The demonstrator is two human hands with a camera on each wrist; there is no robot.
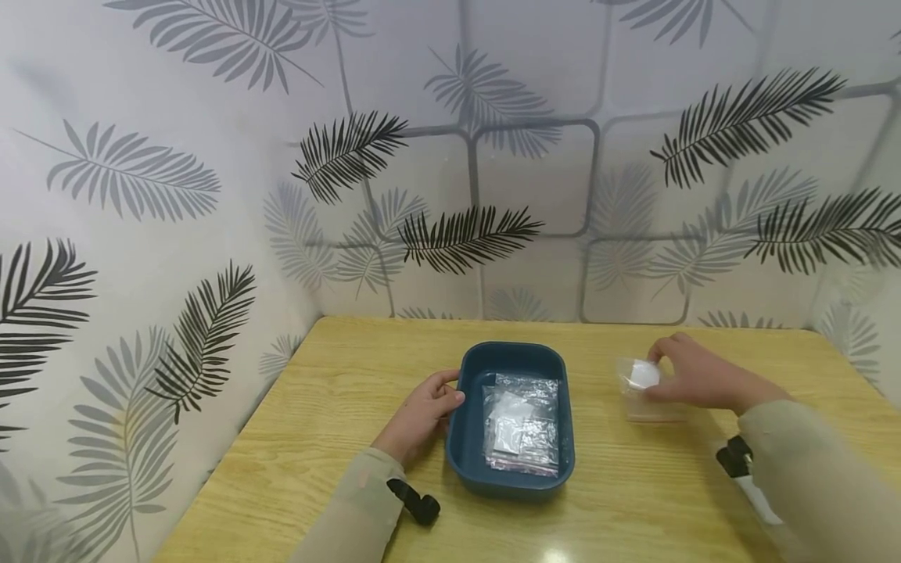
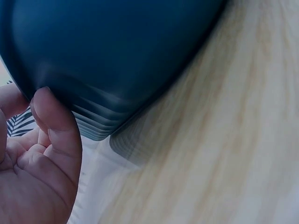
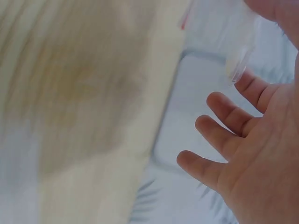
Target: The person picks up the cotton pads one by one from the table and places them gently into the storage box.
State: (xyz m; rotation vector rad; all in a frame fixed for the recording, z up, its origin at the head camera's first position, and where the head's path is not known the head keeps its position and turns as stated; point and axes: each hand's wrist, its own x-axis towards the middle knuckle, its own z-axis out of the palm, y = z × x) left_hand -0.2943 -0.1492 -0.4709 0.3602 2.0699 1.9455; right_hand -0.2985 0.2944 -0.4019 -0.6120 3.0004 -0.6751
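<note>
A dark blue plastic bin (image 1: 510, 489) stands on the table, with several clear zip bags (image 1: 524, 426) lying inside. My left hand (image 1: 425, 410) pinches the bin's left rim between thumb and fingers; the left wrist view shows the thumb (image 2: 51, 109) against the bin wall (image 2: 117, 51). To the right of the bin, my right hand (image 1: 700, 379) pinches a small clear zip bag (image 1: 637, 391) holding something white. In the right wrist view this bag (image 3: 215, 28) hangs between thumb and index finger, while the other fingers (image 3: 219, 137) are spread apart.
The wooden table (image 1: 338, 375) meets a leaf-patterned wall (image 1: 528, 180) at its back edge, and a similar wall (image 1: 120, 274) runs along the left. Black straps with small devices sit on both wrists.
</note>
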